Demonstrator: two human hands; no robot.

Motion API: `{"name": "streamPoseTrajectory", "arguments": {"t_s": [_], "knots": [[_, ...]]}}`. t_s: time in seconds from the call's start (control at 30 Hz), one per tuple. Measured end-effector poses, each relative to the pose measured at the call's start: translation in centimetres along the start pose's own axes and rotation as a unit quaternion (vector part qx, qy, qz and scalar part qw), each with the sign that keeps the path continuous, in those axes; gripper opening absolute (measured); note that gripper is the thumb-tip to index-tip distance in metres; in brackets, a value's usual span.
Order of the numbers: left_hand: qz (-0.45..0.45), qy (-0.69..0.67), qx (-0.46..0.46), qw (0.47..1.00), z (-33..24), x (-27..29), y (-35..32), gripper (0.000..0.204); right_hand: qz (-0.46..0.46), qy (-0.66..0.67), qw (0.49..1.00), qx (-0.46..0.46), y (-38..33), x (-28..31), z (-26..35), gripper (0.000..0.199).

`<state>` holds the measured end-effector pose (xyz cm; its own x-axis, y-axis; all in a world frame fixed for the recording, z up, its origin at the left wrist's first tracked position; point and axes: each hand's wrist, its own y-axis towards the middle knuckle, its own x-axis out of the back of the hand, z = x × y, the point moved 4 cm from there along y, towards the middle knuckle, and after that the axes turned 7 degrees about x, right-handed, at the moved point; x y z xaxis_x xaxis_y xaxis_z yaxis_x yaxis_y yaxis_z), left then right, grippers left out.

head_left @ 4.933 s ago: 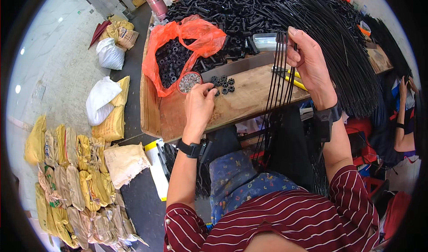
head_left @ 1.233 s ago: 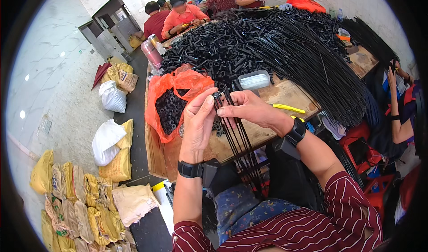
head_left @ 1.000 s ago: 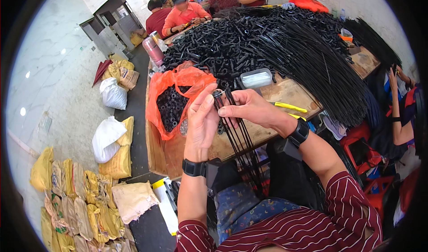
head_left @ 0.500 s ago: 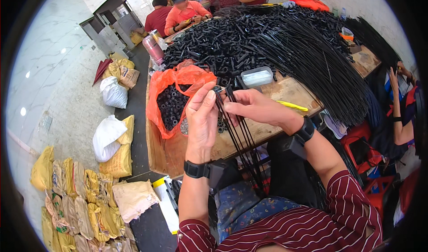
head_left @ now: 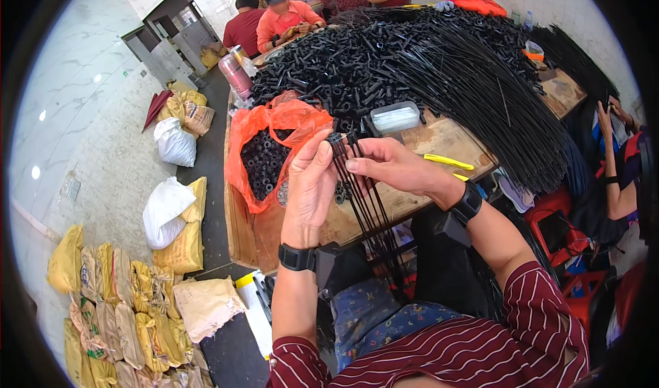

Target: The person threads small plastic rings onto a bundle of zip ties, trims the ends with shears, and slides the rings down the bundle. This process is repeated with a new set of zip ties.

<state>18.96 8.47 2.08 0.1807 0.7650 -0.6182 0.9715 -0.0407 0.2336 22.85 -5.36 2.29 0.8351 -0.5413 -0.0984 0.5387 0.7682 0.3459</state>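
Above the table's near edge, several thin black rods hang in a bunch from my fingers, their lower ends reaching down toward my lap. My left hand pinches them near their tops between thumb and fingers. From the other side my right hand closes on rods of the same bunch, its thumb lying across them. Small dark end parts show at the tops, partly covered by my fingers. Left of my hands sits an orange plastic bag filled with small black ring-like parts.
A heap of short black tubes covers the wooden table, beside a large bundle of black rods. A clear plastic box and a yellow-handled tool lie near my right hand. Other people sit around the table; sacks stack at left.
The rods between my hands have fanned out and more of them show between my fingers. My left hand has shifted very slightly. A second yellow handle now shows by my right wrist.
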Motion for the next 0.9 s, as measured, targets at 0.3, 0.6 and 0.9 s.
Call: {"name": "streamPoseTrajectory", "arguments": {"t_s": [0.3,0.6,0.9], "knots": [[0.000,0.021,0.004,1.000,-0.5,-0.3,-0.5,0.035,-0.015,0.027,1.000,0.001,-0.1,-0.4,0.0,0.017],[-0.066,0.396,0.001,0.916,-4.2,-2.8,-0.4,0.029,-0.071,-0.079,0.994,0.031,-0.2,-1.4,0.1,0.020],[-0.035,0.339,-0.001,0.940,-4.0,-2.4,-0.4,0.028,-0.036,-0.046,0.998,0.005,-0.7,-1.0,0.9,0.020]]}}
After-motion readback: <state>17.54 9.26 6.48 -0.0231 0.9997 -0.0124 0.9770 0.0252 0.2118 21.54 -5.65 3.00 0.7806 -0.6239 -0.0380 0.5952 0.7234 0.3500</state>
